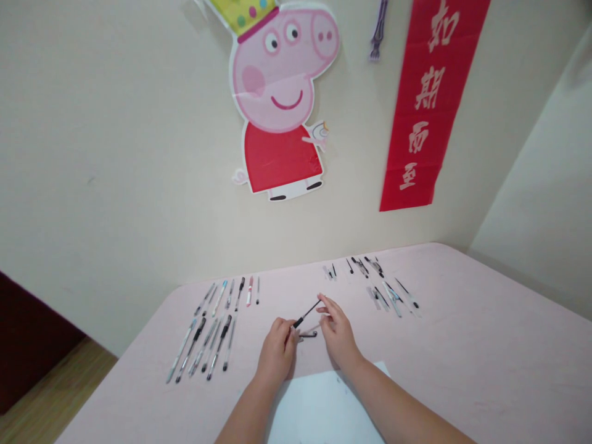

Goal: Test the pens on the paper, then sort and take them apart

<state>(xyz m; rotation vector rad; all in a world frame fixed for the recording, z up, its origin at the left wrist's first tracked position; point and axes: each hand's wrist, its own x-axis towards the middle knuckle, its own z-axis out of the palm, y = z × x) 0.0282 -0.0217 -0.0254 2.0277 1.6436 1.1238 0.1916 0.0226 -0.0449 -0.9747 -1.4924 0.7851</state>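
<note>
My left hand (pixel 276 350) and my right hand (pixel 337 330) meet over the middle of the pink table (pixel 485 345). Both pinch a thin black pen refill (pixel 306 314) that slants up to the right, the left hand at its lower end and the right fingertips at its upper end. Just below it, a clear pen barrel with a black clip (pixel 309 334) lies between the two hands. A white sheet of paper (pixel 324 407) lies under my forearms.
Several whole pens (pixel 210 333) lie in rows at the left. Taken-apart pen pieces (pixel 383 290) lie scattered at the back right. On the wall hang a cartoon pig cutout (pixel 282 98) and a red banner (pixel 428 105). Wooden floor (pixel 46 401) shows at the lower left.
</note>
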